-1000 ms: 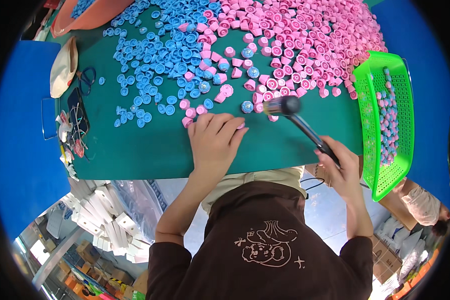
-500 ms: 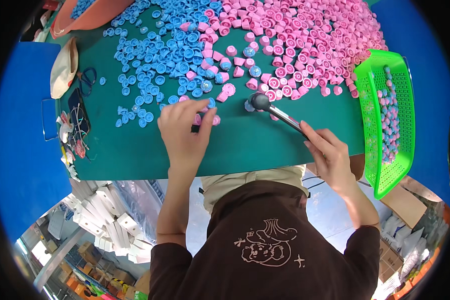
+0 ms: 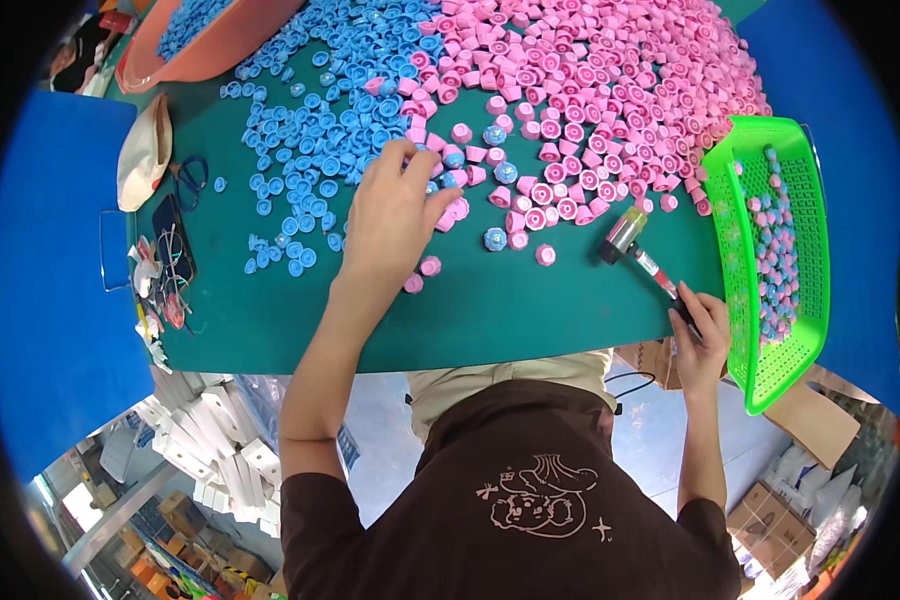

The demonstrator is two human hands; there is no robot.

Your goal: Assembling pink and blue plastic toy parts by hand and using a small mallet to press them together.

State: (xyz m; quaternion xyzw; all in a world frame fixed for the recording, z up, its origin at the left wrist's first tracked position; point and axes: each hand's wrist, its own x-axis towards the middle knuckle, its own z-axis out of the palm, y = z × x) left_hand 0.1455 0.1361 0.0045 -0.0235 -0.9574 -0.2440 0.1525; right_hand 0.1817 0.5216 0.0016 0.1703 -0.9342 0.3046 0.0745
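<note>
Left hand (image 3: 390,215), fingers spread, rests on caps (image 3: 450,180) at frame centre. Right hand (image 3: 698,325) grips a hammer (image 3: 638,250) near the counter (image 3: 490,310) edge; bare green strip between them.

This looks like a small factory or assembly workshop, a bench station for sorting and fitting plastic parts by hand. The desk (image 3: 530,310) is covered with a green mat and heaped with a great many identical pink plastic caps (image 3: 610,90) and blue plastic caps (image 3: 320,130), far more than any home would hold. A bright green perforated plastic basket (image 3: 770,370) at one side holds joined pieces, and an orange basin (image 3: 230,45) at the far edge holds more blue ones. A small mallet (image 3: 635,245) lies on the mat. Below the desk edge, cardboard boxes (image 3: 780,520) and stacks of white plastic parts (image 3: 210,440) crowd the floor.
</note>
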